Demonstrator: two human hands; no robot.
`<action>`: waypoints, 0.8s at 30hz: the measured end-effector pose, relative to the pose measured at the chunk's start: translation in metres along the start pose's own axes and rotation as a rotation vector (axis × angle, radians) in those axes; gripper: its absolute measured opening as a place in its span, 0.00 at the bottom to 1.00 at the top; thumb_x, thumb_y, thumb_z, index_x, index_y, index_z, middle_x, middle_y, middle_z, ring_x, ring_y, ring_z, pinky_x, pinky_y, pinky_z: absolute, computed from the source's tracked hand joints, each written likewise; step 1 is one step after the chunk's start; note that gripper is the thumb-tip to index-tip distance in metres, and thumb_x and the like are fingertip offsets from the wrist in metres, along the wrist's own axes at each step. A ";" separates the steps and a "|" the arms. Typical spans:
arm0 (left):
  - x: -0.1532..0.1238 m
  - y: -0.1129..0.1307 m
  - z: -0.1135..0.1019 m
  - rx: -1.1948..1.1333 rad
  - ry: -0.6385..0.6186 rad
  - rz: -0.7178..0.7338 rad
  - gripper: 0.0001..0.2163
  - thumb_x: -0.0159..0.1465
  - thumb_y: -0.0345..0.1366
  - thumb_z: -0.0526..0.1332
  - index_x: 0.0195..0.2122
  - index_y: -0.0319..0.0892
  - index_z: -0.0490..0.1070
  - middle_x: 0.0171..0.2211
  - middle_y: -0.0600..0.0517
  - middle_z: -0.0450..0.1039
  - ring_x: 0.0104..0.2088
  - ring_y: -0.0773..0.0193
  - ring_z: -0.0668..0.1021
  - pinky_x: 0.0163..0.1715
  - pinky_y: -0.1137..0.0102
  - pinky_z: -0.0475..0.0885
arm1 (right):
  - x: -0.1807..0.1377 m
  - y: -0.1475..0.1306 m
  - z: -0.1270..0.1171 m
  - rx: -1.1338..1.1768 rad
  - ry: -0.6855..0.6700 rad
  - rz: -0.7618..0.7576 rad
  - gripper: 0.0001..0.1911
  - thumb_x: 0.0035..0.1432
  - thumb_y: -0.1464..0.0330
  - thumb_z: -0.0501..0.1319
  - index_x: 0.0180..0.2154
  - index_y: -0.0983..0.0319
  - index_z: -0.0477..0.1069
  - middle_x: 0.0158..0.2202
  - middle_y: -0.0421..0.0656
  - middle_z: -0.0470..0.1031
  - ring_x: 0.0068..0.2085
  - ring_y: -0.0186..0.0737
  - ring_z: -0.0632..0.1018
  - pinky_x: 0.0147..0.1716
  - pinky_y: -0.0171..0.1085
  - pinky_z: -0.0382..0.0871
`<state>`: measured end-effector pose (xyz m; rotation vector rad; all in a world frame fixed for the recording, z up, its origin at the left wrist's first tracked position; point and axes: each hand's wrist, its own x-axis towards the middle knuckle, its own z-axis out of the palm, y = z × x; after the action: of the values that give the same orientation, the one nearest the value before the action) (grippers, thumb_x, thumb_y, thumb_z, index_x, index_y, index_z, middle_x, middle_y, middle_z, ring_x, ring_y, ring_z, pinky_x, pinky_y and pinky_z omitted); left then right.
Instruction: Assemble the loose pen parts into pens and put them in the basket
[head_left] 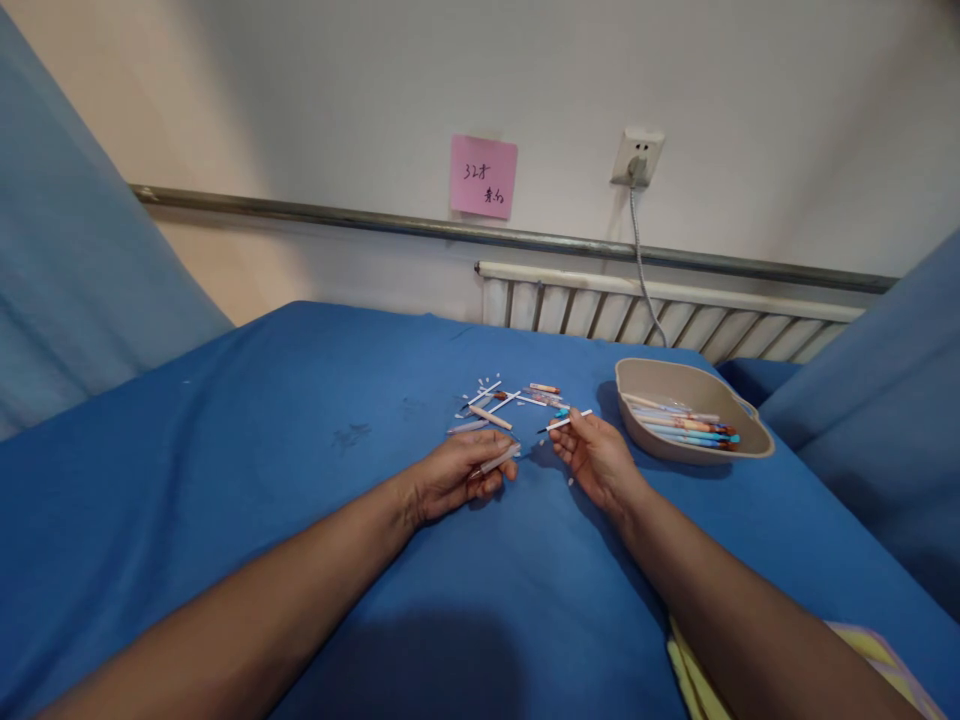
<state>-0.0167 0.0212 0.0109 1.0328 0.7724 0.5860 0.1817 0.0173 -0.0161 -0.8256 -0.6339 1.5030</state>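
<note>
My left hand (469, 468) is closed around a pale, translucent pen barrel (496, 462), its end pointing up and to the right. Opposite it, my right hand (596, 455) pinches a thin white pen refill (566, 422) with a dark tip directed at the left hand. A gap separates the refill from the barrel. Just beyond both hands lies a loose pile of pen parts: white refills (507, 401), a cream barrel (491, 417), a lilac barrel (469, 427) and a small orange-patterned piece (544, 388). Tiny white bits are scattered around them.
A beige basket (697, 455) holding several pens stands to the right on the blue sheet (300, 430). Behind are a radiator (585, 310), a metal rail (360, 215), a pink note (483, 177) and a plugged-in cable (640, 250). Yellow cloth (694, 675) lies under my right forearm.
</note>
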 end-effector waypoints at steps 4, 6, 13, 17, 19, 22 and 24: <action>0.001 0.004 -0.007 0.308 0.143 0.133 0.12 0.55 0.41 0.64 0.31 0.39 0.66 0.24 0.54 0.71 0.17 0.74 0.66 0.16 0.78 0.60 | 0.002 -0.002 -0.001 0.017 0.013 -0.008 0.13 0.47 0.62 0.68 0.27 0.63 0.68 0.26 0.41 0.77 0.26 0.34 0.77 0.25 0.31 0.71; 0.001 0.008 -0.014 0.563 0.211 0.237 0.09 0.53 0.39 0.65 0.30 0.39 0.69 0.24 0.54 0.70 0.20 0.71 0.69 0.21 0.76 0.63 | 0.002 -0.002 -0.001 0.011 0.025 -0.019 0.13 0.47 0.62 0.68 0.26 0.63 0.68 0.26 0.41 0.77 0.26 0.33 0.77 0.25 0.31 0.71; -0.003 0.016 -0.024 0.972 0.160 0.307 0.07 0.55 0.37 0.62 0.33 0.42 0.75 0.25 0.54 0.72 0.25 0.66 0.71 0.26 0.75 0.63 | 0.004 0.002 0.000 -0.037 0.006 -0.037 0.14 0.49 0.60 0.67 0.28 0.62 0.67 0.27 0.42 0.78 0.27 0.33 0.78 0.25 0.30 0.70; -0.001 0.009 -0.022 0.972 0.080 0.274 0.06 0.54 0.37 0.62 0.30 0.42 0.76 0.24 0.54 0.73 0.25 0.66 0.72 0.26 0.75 0.64 | 0.004 0.003 0.000 -0.048 0.006 -0.035 0.14 0.49 0.60 0.67 0.28 0.63 0.67 0.28 0.42 0.78 0.27 0.33 0.78 0.25 0.30 0.70; 0.001 0.008 -0.023 0.926 0.088 0.277 0.06 0.55 0.37 0.62 0.31 0.41 0.76 0.25 0.54 0.73 0.26 0.66 0.72 0.28 0.74 0.65 | 0.004 0.003 0.000 -0.053 0.009 -0.034 0.14 0.49 0.60 0.67 0.28 0.62 0.67 0.28 0.42 0.78 0.27 0.33 0.78 0.25 0.29 0.70; 0.003 0.012 -0.024 0.810 0.151 0.282 0.08 0.54 0.38 0.62 0.30 0.39 0.74 0.24 0.53 0.72 0.25 0.66 0.72 0.28 0.73 0.66 | 0.004 0.004 0.000 -0.055 0.004 -0.029 0.14 0.49 0.60 0.66 0.29 0.62 0.66 0.28 0.42 0.78 0.26 0.33 0.78 0.24 0.29 0.70; 0.003 0.015 -0.024 0.735 0.188 0.263 0.09 0.53 0.39 0.63 0.29 0.38 0.73 0.22 0.54 0.70 0.24 0.67 0.71 0.27 0.73 0.65 | 0.004 0.005 0.000 -0.049 -0.004 -0.028 0.14 0.49 0.60 0.66 0.28 0.62 0.67 0.27 0.42 0.78 0.26 0.33 0.78 0.24 0.29 0.70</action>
<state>-0.0348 0.0421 0.0163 1.7924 1.0611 0.6428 0.1792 0.0204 -0.0204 -0.8481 -0.6847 1.4689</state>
